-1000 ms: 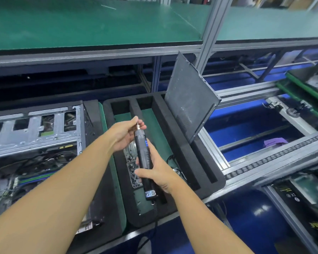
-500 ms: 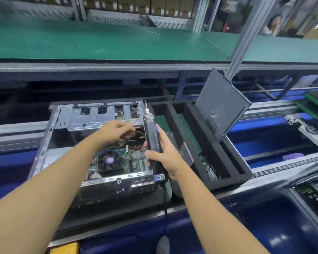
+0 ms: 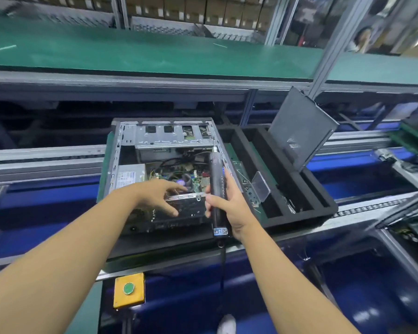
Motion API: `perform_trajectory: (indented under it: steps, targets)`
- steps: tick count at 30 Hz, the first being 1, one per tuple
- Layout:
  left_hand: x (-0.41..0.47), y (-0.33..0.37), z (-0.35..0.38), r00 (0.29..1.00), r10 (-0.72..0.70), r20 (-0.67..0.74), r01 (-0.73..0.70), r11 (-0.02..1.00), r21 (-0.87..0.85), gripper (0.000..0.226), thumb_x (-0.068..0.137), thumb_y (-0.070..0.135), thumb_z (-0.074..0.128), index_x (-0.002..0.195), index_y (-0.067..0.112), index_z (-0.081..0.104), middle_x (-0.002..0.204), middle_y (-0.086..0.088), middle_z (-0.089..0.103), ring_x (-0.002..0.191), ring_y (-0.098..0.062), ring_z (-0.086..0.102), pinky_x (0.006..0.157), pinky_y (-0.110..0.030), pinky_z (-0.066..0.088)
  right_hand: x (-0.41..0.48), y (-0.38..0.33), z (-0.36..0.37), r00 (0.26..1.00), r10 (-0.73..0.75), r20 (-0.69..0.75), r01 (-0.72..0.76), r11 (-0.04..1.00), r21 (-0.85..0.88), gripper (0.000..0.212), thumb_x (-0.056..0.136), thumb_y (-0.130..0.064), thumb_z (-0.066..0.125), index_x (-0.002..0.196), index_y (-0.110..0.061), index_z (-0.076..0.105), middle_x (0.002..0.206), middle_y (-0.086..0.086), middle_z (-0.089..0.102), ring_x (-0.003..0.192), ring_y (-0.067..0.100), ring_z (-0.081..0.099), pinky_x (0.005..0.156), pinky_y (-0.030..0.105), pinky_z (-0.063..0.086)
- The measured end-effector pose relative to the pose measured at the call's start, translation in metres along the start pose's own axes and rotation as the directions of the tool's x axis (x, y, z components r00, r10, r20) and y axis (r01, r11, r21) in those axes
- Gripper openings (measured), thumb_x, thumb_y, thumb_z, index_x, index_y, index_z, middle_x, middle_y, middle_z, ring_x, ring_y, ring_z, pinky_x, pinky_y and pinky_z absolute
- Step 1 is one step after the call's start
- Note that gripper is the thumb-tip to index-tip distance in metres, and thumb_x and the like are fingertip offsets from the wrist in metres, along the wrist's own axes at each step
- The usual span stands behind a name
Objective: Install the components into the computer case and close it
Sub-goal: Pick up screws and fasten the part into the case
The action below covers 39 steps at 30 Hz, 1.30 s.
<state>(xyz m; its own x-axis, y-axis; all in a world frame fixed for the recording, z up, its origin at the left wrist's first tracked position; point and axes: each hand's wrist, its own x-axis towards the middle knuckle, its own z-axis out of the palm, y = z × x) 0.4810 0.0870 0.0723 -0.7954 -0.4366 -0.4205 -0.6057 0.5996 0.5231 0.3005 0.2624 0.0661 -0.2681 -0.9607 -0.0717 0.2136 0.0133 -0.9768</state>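
The green counter (image 3: 155, 51) runs across the top, its front edge well behind the work. Below it the open computer case (image 3: 121, 150) lies on its side on a dark foam pad, top wall off, so the inside is reachable from above. Just right of it sits the black foam tray (image 3: 304, 213), touching the pad's edge, with the side panel (image 3: 299, 131) leaning upright in its far slot. The right hand (image 3: 229, 203) has its grip wrapped around the electric screwdriver (image 3: 217, 189), tip pointing away over the case's right edge. The left hand (image 3: 155, 196) hovers over the rear edge, grip spread, fingers loose. Half a second ago that hand was higher, near the drive cage; the view has since tipped downward, showing a yellow button box (image 3: 129, 290).
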Motion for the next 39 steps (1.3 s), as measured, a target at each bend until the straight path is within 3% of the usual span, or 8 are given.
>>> perform_trajectory:
  steps: [4, 7, 14, 17, 22, 29, 33, 39]
  targets:
    - [0.010, 0.000, 0.027, 0.974, 0.046, -0.223, -0.010, 0.987, 0.158, 0.060, 0.085, 0.050, 0.070, 0.140, 0.034, 0.050, 0.129, 0.008, 0.054, 0.115, -0.014, 0.051, 0.088, -0.025, 0.037, -0.023, 0.006, -0.006, 0.998, 0.025, -0.060, -0.022, 0.999, 0.049, 0.091, 0.082, 0.000, 0.071, 0.159, -0.029, 0.030, 0.095, 0.009, 0.063, 0.069, 0.023, 0.058, 0.059, 0.036, 0.054]
    - [0.013, 0.001, 0.039, 0.924, -0.002, -0.382, 0.059, 0.989, 0.139, 0.044, 0.086, 0.053, 0.066, 0.126, 0.038, 0.056, 0.127, 0.013, 0.056, 0.113, -0.012, 0.054, 0.080, -0.029, 0.041, -0.039, 0.011, -0.011, 0.997, 0.044, -0.055, -0.040, 0.996, 0.075, 0.090, 0.081, 0.002, 0.070, 0.157, -0.030, 0.033, 0.093, 0.008, 0.063, 0.069, 0.023, 0.057, 0.058, 0.035, 0.053]
    - [0.009, 0.002, 0.046, 0.860, -0.040, -0.509, 0.085, 0.994, 0.067, 0.029, 0.081, 0.060, 0.064, 0.106, 0.047, 0.062, 0.110, 0.027, 0.059, 0.094, -0.003, 0.054, 0.068, -0.028, 0.043, -0.056, 0.027, -0.015, 0.994, 0.092, -0.061, -0.089, 0.995, 0.046, 0.096, 0.080, 0.001, 0.072, 0.159, -0.033, 0.030, 0.094, 0.008, 0.064, 0.069, 0.024, 0.057, 0.059, 0.035, 0.054]
    - [0.007, 0.005, 0.050, 0.822, -0.059, -0.566, 0.114, 0.991, 0.063, 0.027, 0.077, 0.060, 0.063, 0.101, 0.048, 0.060, 0.101, 0.029, 0.058, 0.086, -0.002, 0.056, 0.059, -0.025, 0.040, -0.059, 0.033, -0.014, 0.994, 0.106, -0.033, -0.104, 0.994, 0.046, 0.095, 0.078, -0.003, 0.076, 0.154, -0.042, 0.034, 0.096, 0.007, 0.065, 0.069, 0.022, 0.059, 0.061, 0.035, 0.055]
    - [0.008, 0.005, 0.051, 0.805, -0.035, -0.592, 0.093, 0.993, 0.067, 0.026, 0.079, 0.059, 0.064, 0.101, 0.046, 0.060, 0.097, 0.028, 0.053, 0.089, -0.003, 0.055, 0.065, -0.027, 0.042, -0.059, 0.041, -0.011, 0.995, 0.098, -0.001, -0.098, 0.994, 0.040, 0.085, 0.079, -0.006, 0.076, 0.133, -0.064, 0.046, 0.098, 0.007, 0.064, 0.070, 0.021, 0.059, 0.064, 0.036, 0.054]
    - [0.008, 0.004, 0.054, 0.794, -0.008, -0.607, 0.076, 0.993, 0.087, 0.025, 0.080, 0.057, 0.060, 0.103, 0.046, 0.059, 0.096, 0.028, 0.052, 0.088, -0.003, 0.056, 0.065, -0.028, 0.042, -0.055, 0.043, -0.003, 0.992, 0.128, -0.001, -0.128, 0.991, 0.033, 0.089, 0.079, -0.006, 0.075, 0.139, -0.060, 0.039, 0.098, 0.006, 0.064, 0.070, 0.021, 0.059, 0.064, 0.036, 0.054]
    - [0.010, 0.002, 0.053, 0.802, 0.037, -0.597, 0.029, 0.994, 0.101, 0.026, 0.082, 0.051, 0.063, 0.106, 0.042, 0.061, 0.101, 0.024, 0.057, 0.090, -0.005, 0.056, 0.066, -0.028, 0.043, -0.053, 0.044, -0.001, 0.988, 0.156, -0.008, -0.156, 0.988, 0.012, 0.094, 0.080, -0.005, 0.074, 0.151, -0.049, 0.033, 0.099, 0.007, 0.065, 0.070, 0.021, 0.059, 0.064, 0.036, 0.054]
    - [0.020, 0.000, 0.048, 0.862, 0.079, -0.501, -0.025, 0.993, 0.115, 0.033, 0.086, 0.043, 0.063, 0.116, 0.030, 0.062, 0.108, 0.014, 0.061, 0.095, -0.013, 0.059, 0.076, -0.032, 0.049, -0.052, 0.051, 0.005, 0.987, 0.158, -0.017, -0.158, 0.987, 0.010, 0.088, 0.080, -0.002, 0.072, 0.143, -0.054, 0.038, 0.099, 0.008, 0.065, 0.071, 0.021, 0.058, 0.063, 0.037, 0.053]
